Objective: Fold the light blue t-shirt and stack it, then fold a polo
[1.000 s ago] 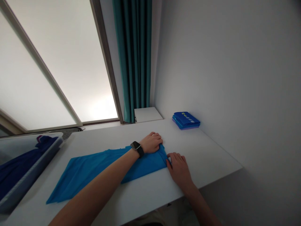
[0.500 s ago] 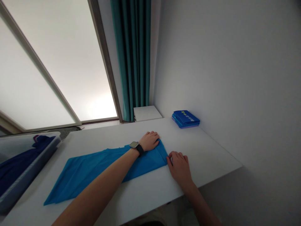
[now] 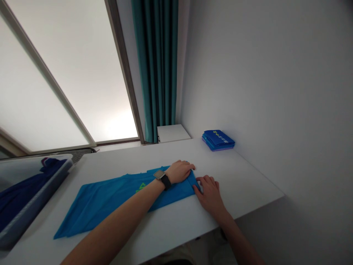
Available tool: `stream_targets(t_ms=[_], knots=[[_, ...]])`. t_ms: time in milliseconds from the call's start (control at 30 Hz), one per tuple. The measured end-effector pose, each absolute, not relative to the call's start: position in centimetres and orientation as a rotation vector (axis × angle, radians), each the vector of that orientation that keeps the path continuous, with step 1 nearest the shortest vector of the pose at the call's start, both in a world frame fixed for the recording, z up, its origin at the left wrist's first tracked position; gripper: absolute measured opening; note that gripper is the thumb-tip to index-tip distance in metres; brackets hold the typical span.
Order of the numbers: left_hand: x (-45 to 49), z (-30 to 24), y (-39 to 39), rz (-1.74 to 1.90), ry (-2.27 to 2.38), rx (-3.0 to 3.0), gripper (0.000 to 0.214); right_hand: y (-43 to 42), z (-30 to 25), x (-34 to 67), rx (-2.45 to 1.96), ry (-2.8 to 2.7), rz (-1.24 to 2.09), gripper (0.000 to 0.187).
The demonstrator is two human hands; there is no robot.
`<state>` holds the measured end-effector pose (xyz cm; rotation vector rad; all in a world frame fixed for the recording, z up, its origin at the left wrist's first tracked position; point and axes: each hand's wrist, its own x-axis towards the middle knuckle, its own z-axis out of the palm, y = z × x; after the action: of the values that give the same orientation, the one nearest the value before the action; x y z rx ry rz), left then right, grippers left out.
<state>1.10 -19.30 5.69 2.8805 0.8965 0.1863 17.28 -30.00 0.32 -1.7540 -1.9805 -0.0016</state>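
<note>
A blue T-shirt (image 3: pixel 102 206) lies folded on the white table (image 3: pixel 237 176), with a green print (image 3: pixel 141 187) showing near my left wrist. My left hand (image 3: pixel 180 172) rests flat on the shirt's folded right end, and a black-strapped watch (image 3: pixel 162 179) sits on that wrist. My left forearm hides the shirt's middle. At the same end, my right hand (image 3: pixel 209 195) has its fingertips against the folded edge, and it is not visibly holding the cloth.
Behind the shirt, a stack of folded blue garments (image 3: pixel 217 140) sits against the wall at the table's far end. A clear plastic bin (image 3: pixel 38 200) with dark navy cloth stands at the left. A white cabinet (image 3: pixel 173 133) and teal curtain (image 3: pixel 154 62) stand beyond the table.
My left hand has slid right and nearer along the shirt, and my right hand has edged left against the fold. The cloth has shifted, and a green print now shows.
</note>
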Motion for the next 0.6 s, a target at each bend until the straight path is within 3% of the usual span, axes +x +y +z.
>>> stream_targets(t_ms=[267, 600], knots=[[-0.2, 5.7, -20.3, 0.144, 0.789, 2.938, 0.026, -30.8, 1.0, 16.8, -1.582, -2.141, -0.050, 0.025], [-2.7, 4.8, -22.1, 0.390, 0.796, 2.763, 0.027, -25.9, 1.4, 19.9, -1.461, -2.003, 0.202, 0.028]])
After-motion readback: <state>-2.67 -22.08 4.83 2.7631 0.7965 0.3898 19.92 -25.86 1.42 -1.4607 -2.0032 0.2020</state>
